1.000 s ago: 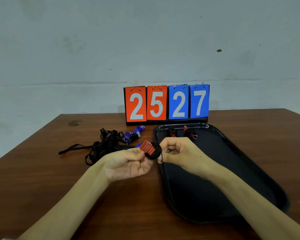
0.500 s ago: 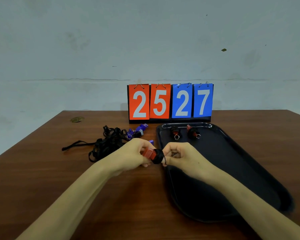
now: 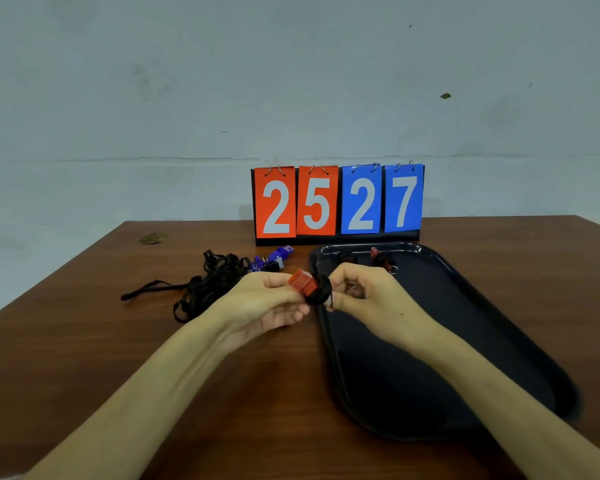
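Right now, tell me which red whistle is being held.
The red whistle gripped by the left hand, its black cord pinched by the right hand. The other two lie on the tray.

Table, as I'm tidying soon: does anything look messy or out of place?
A tangle of black cords sprawls loose on the table left of the tray, with purple whistles caught in it. The wrapped red whistles in the tray look tidy. The left hand and right hand hold a third red whistle.
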A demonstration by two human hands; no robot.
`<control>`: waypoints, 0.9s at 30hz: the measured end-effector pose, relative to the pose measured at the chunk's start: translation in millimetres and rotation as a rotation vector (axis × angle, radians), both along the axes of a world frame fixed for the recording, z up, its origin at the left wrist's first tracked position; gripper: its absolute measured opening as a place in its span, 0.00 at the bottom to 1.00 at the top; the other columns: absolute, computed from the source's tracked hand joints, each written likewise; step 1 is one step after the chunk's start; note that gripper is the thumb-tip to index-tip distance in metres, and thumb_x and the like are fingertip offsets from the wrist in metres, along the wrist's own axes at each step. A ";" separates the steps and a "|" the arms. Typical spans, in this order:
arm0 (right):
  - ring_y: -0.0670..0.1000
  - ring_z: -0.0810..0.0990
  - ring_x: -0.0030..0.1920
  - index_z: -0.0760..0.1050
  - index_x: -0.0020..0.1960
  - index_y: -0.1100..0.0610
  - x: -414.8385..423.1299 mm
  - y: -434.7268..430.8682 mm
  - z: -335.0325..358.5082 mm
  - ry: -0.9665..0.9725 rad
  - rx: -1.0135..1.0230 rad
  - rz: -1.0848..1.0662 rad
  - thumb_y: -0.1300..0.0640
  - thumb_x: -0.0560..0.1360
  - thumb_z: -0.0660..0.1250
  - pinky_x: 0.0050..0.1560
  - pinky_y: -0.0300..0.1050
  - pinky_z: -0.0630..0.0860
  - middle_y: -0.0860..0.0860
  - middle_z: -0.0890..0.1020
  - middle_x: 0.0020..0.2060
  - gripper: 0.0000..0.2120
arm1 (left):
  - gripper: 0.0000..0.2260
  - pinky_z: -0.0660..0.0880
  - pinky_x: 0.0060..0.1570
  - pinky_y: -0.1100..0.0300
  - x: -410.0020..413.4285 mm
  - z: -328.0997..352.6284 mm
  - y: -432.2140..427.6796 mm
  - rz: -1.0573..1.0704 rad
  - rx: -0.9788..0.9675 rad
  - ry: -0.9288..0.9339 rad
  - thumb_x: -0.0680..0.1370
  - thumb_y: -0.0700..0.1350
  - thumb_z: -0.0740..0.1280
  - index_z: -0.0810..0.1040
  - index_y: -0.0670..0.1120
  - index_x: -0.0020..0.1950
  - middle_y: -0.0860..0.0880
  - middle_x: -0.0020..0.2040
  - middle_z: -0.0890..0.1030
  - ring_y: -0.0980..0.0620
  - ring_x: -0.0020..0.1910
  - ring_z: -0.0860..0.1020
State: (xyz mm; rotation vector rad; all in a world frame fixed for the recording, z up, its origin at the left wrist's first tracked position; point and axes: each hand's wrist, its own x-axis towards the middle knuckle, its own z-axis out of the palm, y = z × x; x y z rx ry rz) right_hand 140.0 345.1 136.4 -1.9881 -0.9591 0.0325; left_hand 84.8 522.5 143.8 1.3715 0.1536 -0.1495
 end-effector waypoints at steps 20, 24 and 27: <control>0.44 0.80 0.41 0.76 0.42 0.50 -3.5 0.9 6.2 0.070 0.095 0.049 0.60 0.74 0.66 0.50 0.39 0.77 0.47 0.81 0.36 0.06 | 0.17 0.78 0.32 0.65 -0.9 -12.1 -4.0 -0.181 -0.397 -0.060 0.58 0.45 0.81 0.82 0.38 0.40 0.45 0.33 0.79 0.55 0.30 0.78; 0.44 0.80 0.42 0.76 0.44 0.51 -2.4 0.9 6.4 0.122 0.121 0.053 0.60 0.75 0.66 0.51 0.38 0.77 0.47 0.81 0.37 0.05 | 0.06 0.78 0.32 0.66 -0.4 -11.2 -4.4 -0.096 -0.351 -0.131 0.70 0.38 0.67 0.83 0.39 0.42 0.44 0.35 0.81 0.55 0.31 0.79; 0.44 0.80 0.42 0.77 0.45 0.52 -1.1 1.4 4.6 0.157 0.132 0.055 0.60 0.75 0.66 0.51 0.38 0.77 0.47 0.81 0.37 0.04 | 0.07 0.78 0.32 0.66 -0.4 -10.2 -5.8 -0.099 -0.314 -0.159 0.71 0.37 0.64 0.81 0.38 0.45 0.44 0.35 0.81 0.55 0.31 0.79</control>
